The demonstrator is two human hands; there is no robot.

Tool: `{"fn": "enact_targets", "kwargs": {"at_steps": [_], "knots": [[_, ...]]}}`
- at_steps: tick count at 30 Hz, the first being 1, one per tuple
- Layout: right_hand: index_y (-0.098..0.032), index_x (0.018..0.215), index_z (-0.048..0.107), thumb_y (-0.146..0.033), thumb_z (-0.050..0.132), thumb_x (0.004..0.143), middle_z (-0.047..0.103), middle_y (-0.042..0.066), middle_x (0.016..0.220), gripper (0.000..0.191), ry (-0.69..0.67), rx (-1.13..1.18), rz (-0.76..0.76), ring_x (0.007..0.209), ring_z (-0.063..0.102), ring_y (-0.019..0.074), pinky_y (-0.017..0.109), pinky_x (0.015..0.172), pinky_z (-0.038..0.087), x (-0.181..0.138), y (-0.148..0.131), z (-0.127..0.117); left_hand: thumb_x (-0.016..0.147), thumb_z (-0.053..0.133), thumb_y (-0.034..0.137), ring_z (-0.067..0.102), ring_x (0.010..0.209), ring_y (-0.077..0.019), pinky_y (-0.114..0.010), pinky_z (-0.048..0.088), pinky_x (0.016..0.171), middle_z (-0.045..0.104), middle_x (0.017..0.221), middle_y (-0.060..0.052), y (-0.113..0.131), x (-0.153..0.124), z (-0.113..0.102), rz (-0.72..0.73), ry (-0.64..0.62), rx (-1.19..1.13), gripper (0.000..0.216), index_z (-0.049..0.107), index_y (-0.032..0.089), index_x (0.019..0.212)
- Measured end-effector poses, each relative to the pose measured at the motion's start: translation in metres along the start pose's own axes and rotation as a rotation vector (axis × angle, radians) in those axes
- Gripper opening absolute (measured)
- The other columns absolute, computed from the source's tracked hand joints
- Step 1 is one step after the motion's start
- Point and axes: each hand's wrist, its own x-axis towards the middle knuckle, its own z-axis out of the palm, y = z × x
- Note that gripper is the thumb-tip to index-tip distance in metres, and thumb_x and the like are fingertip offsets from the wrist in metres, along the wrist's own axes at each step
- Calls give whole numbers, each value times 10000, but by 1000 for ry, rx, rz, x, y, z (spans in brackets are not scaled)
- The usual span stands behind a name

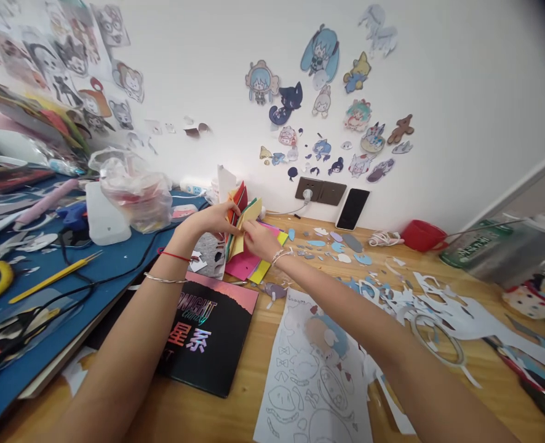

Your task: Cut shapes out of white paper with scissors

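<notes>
Both hands reach to a fanned stack of coloured paper sheets (pixel 243 237) near the wall at the back of the wooden desk (pixel 254 369). My left hand (pixel 214 220) holds several raised sheets open from the left, fingers curled round their edges. My right hand (pixel 259 239) pinches a yellow sheet in the stack. Pink and yellow sheets lie flat beneath. A red string and a thin bangle circle my left wrist, and a bead bracelet my right.
A black book (pixel 203 338) and a printed cut-out sheet (pixel 309 375) lie near me. Paper scraps, a tape ring (pixel 438 338), a red cup (pixel 422 235) and a phone (pixel 352 209) sit right. A blue mat (pixel 32 295) with tools, a plastic bag (pixel 136 191) and cables lies left.
</notes>
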Motion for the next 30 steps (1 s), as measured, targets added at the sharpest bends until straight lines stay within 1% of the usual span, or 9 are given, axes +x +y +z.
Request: {"fn": "enact_targets", "kwargs": {"at_steps": [2, 5, 8, 12, 16, 20, 24, 27, 30], "knots": [[-136, 968, 590, -245, 538, 886, 615, 41, 982, 147, 10, 54, 58, 916, 591, 191, 405, 808, 486, 3, -2, -4, 614, 668, 334, 634, 647, -198, -241, 501, 481, 589, 851, -55, 2, 0, 2, 0, 23, 47, 531, 455, 195, 1080], [-129, 916, 594, -274, 528, 892, 623, 29, 901, 162, 26, 147, 219, 832, 605, 169, 366, 746, 504, 5, -5, -4, 609, 653, 352, 628, 614, -210, -262, 468, 489, 609, 843, -63, 6, 0, 7, -5, 78, 144, 532, 468, 199, 1084], [-126, 943, 587, -284, 534, 890, 621, 27, 889, 174, 13, 253, 402, 756, 610, 148, 324, 673, 522, 0, -6, 2, 593, 658, 389, 631, 730, -262, -286, 449, 566, 627, 875, -75, 11, 1, 11, -5, 138, 244, 530, 494, 211, 1065], [-147, 1118, 522, -272, 534, 891, 607, 44, 964, 260, -8, 399, 584, 721, 611, 137, 290, 605, 536, -17, -6, 8, 619, 655, 367, 607, 888, -290, -296, 441, 658, 636, 960, -72, 16, 0, 13, -24, 175, 318, 469, 522, 227, 1047], [-154, 1161, 494, -266, 532, 893, 599, 46, 970, 293, -30, 501, 689, 706, 607, 134, 280, 577, 537, -30, -7, 8, 724, 638, 328, 602, 861, -237, -339, 468, 700, 615, 1006, -77, 20, -5, 11, -64, 179, 348, 438, 508, 192, 1120], [-162, 1182, 478, -263, 529, 894, 590, 50, 989, 309, -16, 556, 718, 718, 603, 137, 287, 591, 534, -33, -10, 4, 856, 538, 348, 586, 868, -187, -381, 487, 754, 583, 1039, -67, 22, -9, 11, -76, 192, 363, 340, 508, 163, 1140], [-166, 1230, 439, -212, 553, 864, 588, 52, 990, 386, 24, 596, 691, 752, 601, 155, 320, 640, 529, -42, -20, -18, 865, 535, 336, 586, 900, -195, -390, 493, 770, 578, 1061, -71, 18, -8, 8, -82, 206, 359, 329, 512, 161, 1142], [-181, 1292, 380, -111, 528, 779, 609, 57, 980, 538, 34, 672, 676, 766, 612, 162, 303, 646, 532, -61, -34, -54, 863, 539, 335, 587, 907, -198, -397, 492, 779, 581, 1064, -71, 12, -6, 4, -65, 193, 334, 335, 511, 161, 1148], [-192, 1347, 286, -100, 490, 724, 605, 74, 1069, 662, 38, 764, 684, 775, 628, 157, 266, 616, 526, -89, -52, -95, 861, 538, 346, 584, 917, -203, -412, 486, 792, 578, 1075, -77, 9, -4, 3, -35, 177, 291, 344, 512, 157, 1147]]}}
